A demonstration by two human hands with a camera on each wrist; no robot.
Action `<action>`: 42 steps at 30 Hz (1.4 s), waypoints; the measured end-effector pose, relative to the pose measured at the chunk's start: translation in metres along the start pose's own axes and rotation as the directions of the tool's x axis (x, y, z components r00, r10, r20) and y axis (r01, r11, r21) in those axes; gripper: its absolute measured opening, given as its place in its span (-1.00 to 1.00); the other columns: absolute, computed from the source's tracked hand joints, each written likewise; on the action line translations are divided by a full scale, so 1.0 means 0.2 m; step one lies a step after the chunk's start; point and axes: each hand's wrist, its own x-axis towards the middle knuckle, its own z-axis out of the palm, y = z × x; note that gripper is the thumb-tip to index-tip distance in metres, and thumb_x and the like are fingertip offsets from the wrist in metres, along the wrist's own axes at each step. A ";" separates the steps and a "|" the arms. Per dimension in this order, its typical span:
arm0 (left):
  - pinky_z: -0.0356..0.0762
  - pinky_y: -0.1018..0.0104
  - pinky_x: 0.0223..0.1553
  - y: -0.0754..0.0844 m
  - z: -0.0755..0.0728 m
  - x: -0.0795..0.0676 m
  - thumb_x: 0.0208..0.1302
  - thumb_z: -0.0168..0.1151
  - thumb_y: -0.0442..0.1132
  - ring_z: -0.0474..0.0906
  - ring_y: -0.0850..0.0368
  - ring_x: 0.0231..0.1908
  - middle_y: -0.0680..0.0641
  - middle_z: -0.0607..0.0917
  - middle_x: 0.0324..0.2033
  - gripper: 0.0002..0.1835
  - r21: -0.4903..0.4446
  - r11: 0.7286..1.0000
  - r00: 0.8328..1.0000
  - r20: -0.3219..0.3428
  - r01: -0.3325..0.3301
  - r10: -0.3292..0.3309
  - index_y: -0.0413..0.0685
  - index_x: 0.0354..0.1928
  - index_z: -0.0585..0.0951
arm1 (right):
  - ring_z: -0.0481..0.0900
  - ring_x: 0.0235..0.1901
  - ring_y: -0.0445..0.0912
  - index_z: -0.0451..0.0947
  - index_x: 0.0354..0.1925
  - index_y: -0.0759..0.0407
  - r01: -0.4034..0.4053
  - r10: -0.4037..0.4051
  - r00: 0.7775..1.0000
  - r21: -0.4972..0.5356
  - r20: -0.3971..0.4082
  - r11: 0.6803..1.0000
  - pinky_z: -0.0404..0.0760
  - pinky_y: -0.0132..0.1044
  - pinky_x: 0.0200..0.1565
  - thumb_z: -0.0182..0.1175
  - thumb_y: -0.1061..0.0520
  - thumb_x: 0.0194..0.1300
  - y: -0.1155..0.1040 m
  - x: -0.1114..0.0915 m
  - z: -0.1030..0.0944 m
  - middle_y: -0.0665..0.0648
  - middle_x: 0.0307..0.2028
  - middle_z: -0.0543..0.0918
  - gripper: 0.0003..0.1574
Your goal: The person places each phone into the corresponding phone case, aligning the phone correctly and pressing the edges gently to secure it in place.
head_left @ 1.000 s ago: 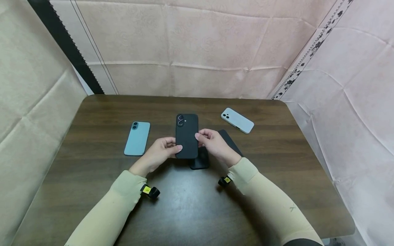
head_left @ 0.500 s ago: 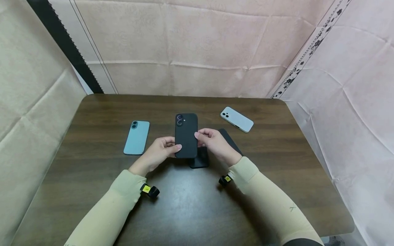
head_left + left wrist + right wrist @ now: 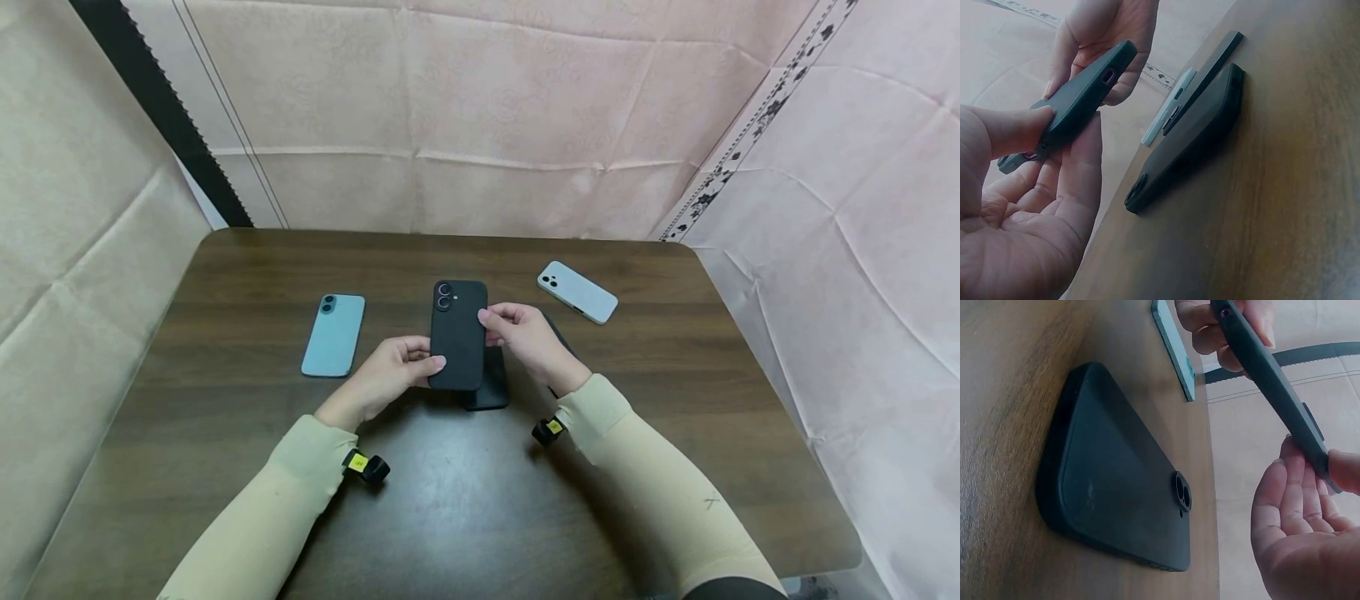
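Both hands hold a phone in a black case (image 3: 459,337) above the table, its two camera lenses at the upper left. The left hand (image 3: 388,371) pinches its lower left edge, thumb on the back. At the upper right edge, the right hand (image 3: 531,343) pinches it between thumb and fingers. A purplish port opening shows in the end of the held phone (image 3: 1079,100) in the left wrist view. Beneath it another black-cased phone (image 3: 491,387) lies on the table, camera ring visible in the right wrist view. A dark slab-like phone (image 3: 558,335) is mostly hidden behind the right hand.
A light blue phone (image 3: 333,336) lies camera side up on the left of the wooden table (image 3: 420,517). A pale blue-white phone (image 3: 577,292) lies slanted at the back right. Cloth hangings (image 3: 525,108) surround the table's back and sides.
The right hand has moved slightly up along the black-cased phone's edge. That phone has shifted a little right and tilted slightly. The left hand has barely moved.
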 end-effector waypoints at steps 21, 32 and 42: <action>0.60 0.14 -0.06 0.01 0.00 0.00 0.30 0.29 -0.16 0.66 -0.05 -0.14 -0.15 0.70 -0.11 -0.67 0.009 1.000 0.999 0.037 0.001 -0.001 -0.14 0.05 0.59 | 0.60 -0.19 0.06 0.59 -0.11 0.24 -0.017 0.017 1.000 0.034 0.007 0.999 0.44 -0.05 0.12 0.10 0.01 0.45 0.00 -0.01 0.00 0.15 -0.32 0.67 -0.68; 0.60 0.14 -0.07 0.01 0.00 -0.01 0.32 0.28 -0.16 0.64 -0.03 -0.16 -0.14 0.69 -0.13 -0.69 0.050 0.999 1.000 0.030 0.003 -0.004 -0.16 0.03 0.59 | 0.61 -0.17 0.07 0.64 -0.10 0.21 0.027 -0.020 0.998 0.110 -0.065 0.994 0.49 -0.05 0.09 0.19 -0.14 0.36 0.00 0.01 0.00 0.22 -0.18 0.66 -0.56; 0.61 0.15 -0.09 0.01 0.01 -0.01 0.30 0.30 -0.14 0.66 -0.04 -0.17 -0.13 0.69 -0.16 -0.73 0.073 0.997 0.999 0.032 0.027 -0.029 -0.13 -0.06 0.61 | 0.61 -0.19 0.04 0.63 -0.10 0.23 0.030 -0.020 0.994 0.092 -0.105 0.995 0.53 -0.09 0.03 0.19 -0.11 0.37 -0.01 0.02 -0.01 0.19 -0.23 0.67 -0.57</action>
